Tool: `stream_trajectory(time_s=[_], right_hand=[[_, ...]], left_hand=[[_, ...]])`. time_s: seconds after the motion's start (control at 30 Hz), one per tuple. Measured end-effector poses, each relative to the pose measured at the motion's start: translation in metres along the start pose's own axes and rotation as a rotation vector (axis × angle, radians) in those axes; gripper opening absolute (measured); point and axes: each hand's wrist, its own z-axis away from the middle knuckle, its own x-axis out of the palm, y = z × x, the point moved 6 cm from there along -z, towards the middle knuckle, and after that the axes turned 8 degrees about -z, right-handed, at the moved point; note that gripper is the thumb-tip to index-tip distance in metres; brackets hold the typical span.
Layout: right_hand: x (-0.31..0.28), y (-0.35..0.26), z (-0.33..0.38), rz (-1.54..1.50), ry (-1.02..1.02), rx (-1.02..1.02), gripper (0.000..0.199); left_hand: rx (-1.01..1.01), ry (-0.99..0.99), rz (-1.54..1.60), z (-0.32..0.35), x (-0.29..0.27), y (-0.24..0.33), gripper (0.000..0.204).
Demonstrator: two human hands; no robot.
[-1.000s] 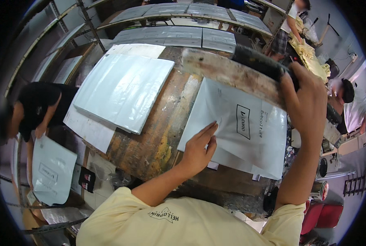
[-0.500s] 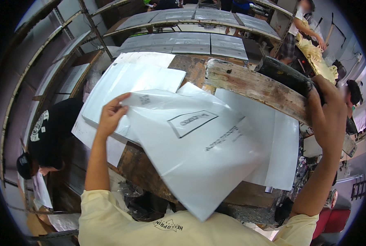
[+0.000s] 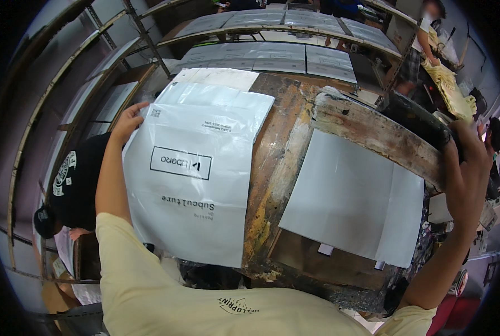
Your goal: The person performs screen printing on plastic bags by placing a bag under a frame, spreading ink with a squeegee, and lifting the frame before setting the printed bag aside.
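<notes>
My left hand (image 3: 129, 120) has its fingers closed on the upper left edge of a printed white plastic bag (image 3: 199, 193). That bag lies over other white plastic sheets (image 3: 250, 101) on the left of the table, and its near edge overhangs the table. On the right, my right hand (image 3: 465, 168) grips the near end of a paint-stained wooden frame (image 3: 373, 131), tilted up above the table. A dark bar (image 3: 415, 115) runs along the frame's far side near my fingers. Below the frame lies a smooth white sheet (image 3: 345, 193).
A stained wooden table (image 3: 272, 162) spans the middle. Metal racks (image 3: 171, 42) holding white printed sheets (image 3: 278, 56) stand behind and to the left. A person in black (image 3: 84, 173) bends at the left; another person (image 3: 423, 42) handles yellow cloth (image 3: 449, 84) at the far right.
My left hand has carried the printed bag leftward from over the middle and laid it flat on the other sheets. The right hand still grips the raised frame.
</notes>
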Motion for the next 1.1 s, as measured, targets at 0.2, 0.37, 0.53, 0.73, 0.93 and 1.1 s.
stream_trajectory(time_s=[0.2, 0.37, 0.53, 0.73, 0.93, 1.1], right_hand=[[-0.004, -0.014, 0.007, -0.018, 0.013, 0.032, 0.031], [-0.004, -0.020, 0.006, -0.047, 0.022, 0.068, 0.034], [-0.006, -0.014, 0.008, -0.052, 0.065, 0.055, 0.039], [-0.001, -0.012, 0.027, -0.073, 0.028, 0.057, 0.037], [0.036, -0.046, 0.137, -0.010, -0.262, 0.079, 0.049], [0.091, -0.042, 0.207, -0.197, -0.531, 0.110, 0.034]], left_hand=[[0.177, 0.140, -0.535, -0.054, -0.013, 0.021, 0.072], [-0.089, 0.727, -1.281, -0.061, -0.001, 0.069, 0.083], [0.699, 0.260, -0.816, 0.078, 0.152, 0.203, 0.056], [0.458, -0.428, 0.603, 0.240, 0.262, 0.292, 0.106], [0.192, -0.305, 0.664, 0.299, 0.313, 0.257, 0.098], [0.158, -0.176, 0.201, 0.331, 0.356, 0.180, 0.082]])
